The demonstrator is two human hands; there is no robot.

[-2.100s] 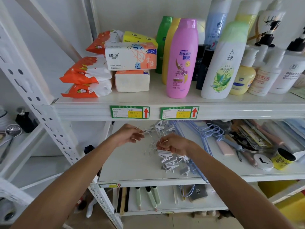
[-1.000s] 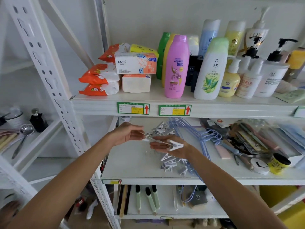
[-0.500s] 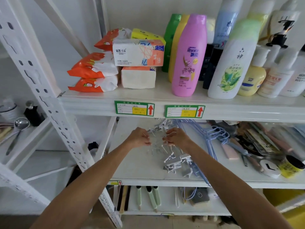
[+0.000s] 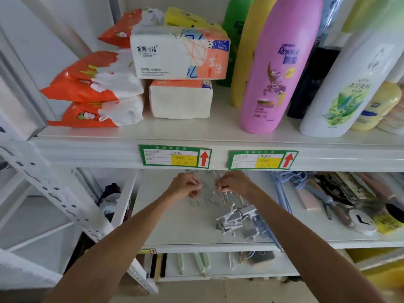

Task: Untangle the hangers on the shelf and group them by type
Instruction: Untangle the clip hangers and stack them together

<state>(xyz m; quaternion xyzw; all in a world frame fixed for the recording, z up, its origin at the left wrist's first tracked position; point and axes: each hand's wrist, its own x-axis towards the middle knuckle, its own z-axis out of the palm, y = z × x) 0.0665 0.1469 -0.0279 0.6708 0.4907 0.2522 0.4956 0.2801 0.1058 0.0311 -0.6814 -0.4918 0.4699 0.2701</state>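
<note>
Where a loose clip lay on an open palm a second ago, both hands have now gone back into the knot. The left hand (image 4: 185,186) pinches wire at the left of the clip-hanger tangle (image 4: 207,194) on the middle shelf (image 4: 166,226), and the right hand (image 4: 235,184) curls its fingers round the right side. Grey clips (image 4: 236,217) lie nearer, blue hangers (image 4: 282,193) further right. Sorting seems hardly begun.

**A:** so what's actually sitting on the middle shelf (image 4: 175,228)?

**B:** grey clip hangers (image 4: 236,219) in a heap near the front edge, blue wire hangers (image 4: 284,193) just right of them, then blurry clutter (image 4: 341,193) at the far right.

**A:** and the upper shelf (image 4: 218,127)?

**B:** tissue packs (image 4: 179,55) stacked on the left, bottles (image 4: 277,68) standing on the right.
</note>
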